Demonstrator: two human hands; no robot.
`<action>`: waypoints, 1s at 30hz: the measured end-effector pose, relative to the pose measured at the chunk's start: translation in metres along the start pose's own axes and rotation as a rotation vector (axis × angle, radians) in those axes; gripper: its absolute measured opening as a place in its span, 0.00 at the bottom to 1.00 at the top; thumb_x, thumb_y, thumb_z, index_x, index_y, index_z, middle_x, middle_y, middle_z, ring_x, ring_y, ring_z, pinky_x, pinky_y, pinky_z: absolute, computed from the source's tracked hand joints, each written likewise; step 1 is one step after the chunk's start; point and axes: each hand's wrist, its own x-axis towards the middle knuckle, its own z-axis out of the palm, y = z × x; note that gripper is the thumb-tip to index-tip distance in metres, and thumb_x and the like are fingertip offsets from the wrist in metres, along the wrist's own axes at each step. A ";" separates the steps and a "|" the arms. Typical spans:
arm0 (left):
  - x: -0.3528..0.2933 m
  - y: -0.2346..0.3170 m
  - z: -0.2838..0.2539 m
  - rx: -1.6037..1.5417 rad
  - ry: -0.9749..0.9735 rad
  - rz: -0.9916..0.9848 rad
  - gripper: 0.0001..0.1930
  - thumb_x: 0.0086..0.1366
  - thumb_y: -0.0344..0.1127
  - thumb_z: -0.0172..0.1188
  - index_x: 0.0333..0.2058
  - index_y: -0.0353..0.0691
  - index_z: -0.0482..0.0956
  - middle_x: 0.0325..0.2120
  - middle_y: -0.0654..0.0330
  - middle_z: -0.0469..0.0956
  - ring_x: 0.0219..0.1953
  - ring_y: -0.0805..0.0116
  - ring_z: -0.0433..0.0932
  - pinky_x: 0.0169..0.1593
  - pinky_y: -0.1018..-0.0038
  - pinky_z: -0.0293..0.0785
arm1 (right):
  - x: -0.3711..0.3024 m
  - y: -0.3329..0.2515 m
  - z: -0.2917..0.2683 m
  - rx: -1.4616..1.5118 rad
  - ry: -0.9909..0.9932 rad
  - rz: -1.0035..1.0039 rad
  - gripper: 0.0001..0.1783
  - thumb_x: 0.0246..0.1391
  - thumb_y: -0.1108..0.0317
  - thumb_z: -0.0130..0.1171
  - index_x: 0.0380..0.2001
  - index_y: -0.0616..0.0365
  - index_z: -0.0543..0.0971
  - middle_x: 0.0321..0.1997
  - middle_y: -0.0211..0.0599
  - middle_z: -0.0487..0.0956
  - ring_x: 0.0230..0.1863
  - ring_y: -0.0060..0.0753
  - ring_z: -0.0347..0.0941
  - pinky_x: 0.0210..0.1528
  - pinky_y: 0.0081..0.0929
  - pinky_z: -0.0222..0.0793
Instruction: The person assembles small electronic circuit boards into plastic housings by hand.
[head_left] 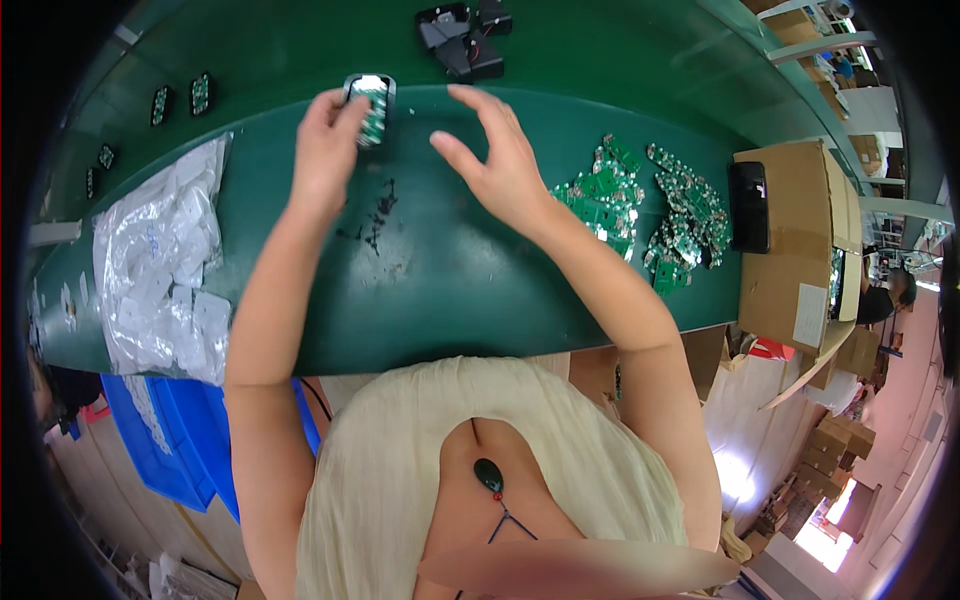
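My left hand (326,145) grips a small rounded casing (372,84) with a pale rim, at the far middle of the green table (440,300). A green circuit board (374,122) shows inside the casing; its details are blurred. To the right of it, my right hand (508,170) is held with thumb and fingers apart and nothing between them. Small black scraps (380,215) lie on the table between my forearms. Two heaps of green circuit boards, a nearer-to-hand heap (610,195) and another heap (690,215), lie right of my right hand.
A clear bag of white plastic casings (165,250) lies at left. Black parts (465,45) are piled at the back, and small dark units (200,93) lie far left. At right stands a cardboard box (790,240) with a black phone (750,205) against it. Blue crates (170,440) sit below the table's left edge.
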 end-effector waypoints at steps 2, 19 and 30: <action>0.051 -0.006 -0.017 0.046 0.112 0.010 0.14 0.56 0.35 0.58 0.39 0.30 0.74 0.29 0.63 0.75 0.30 0.79 0.70 0.34 0.82 0.64 | 0.033 0.018 0.010 -0.120 0.047 -0.073 0.29 0.46 0.60 0.60 0.50 0.58 0.66 0.54 0.45 0.65 0.56 0.46 0.59 0.57 0.38 0.56; 0.151 -0.041 -0.102 0.513 0.134 -0.228 0.12 0.57 0.43 0.57 0.31 0.39 0.76 0.19 0.71 0.69 0.19 0.82 0.61 0.20 0.84 0.55 | 0.103 0.123 -0.029 -1.056 -0.025 -0.183 0.24 0.42 0.61 0.58 0.47 0.35 0.71 0.47 0.28 0.71 0.51 0.32 0.64 0.54 0.44 0.55; 0.129 0.004 -0.104 1.631 -0.202 0.873 0.32 0.51 0.18 0.44 0.56 0.51 0.60 0.54 0.62 0.62 0.55 0.61 0.62 0.54 0.64 0.62 | 0.079 0.149 -0.091 -1.074 -0.038 -0.070 0.27 0.42 0.67 0.59 0.49 0.43 0.69 0.47 0.28 0.72 0.51 0.32 0.65 0.55 0.46 0.56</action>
